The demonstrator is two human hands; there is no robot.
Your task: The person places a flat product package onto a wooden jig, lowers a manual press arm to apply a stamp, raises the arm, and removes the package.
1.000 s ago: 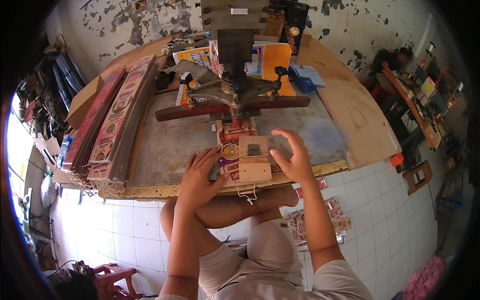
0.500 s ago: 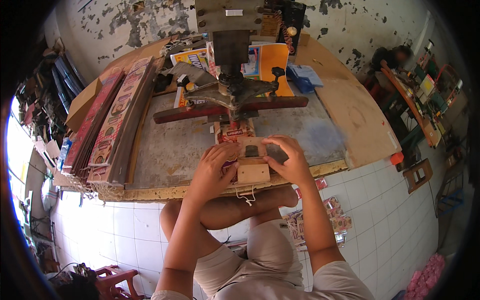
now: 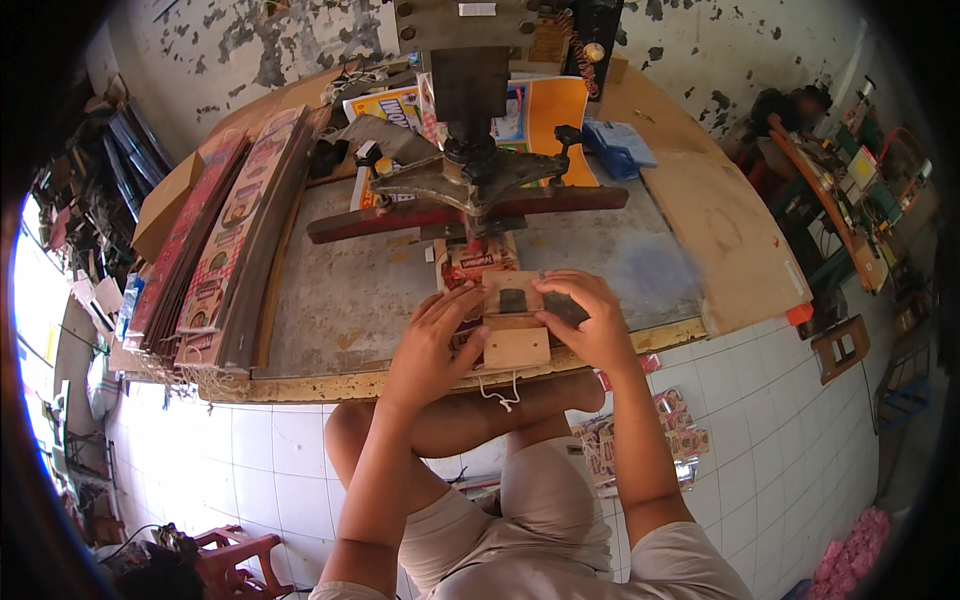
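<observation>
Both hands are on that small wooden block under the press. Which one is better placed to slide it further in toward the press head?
Right, probably. The right hand lies over the wooden block from its far side, fingers across its top. The left hand only touches its near left edge.

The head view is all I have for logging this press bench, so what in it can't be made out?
- Packet under the wooden block: mostly covered by the block and both hands.
- Left hand and right hand: palms and grip hidden by their backs.
- Press: top cut off by the upper edge.
- Person at far right: small, blurred.
</observation>
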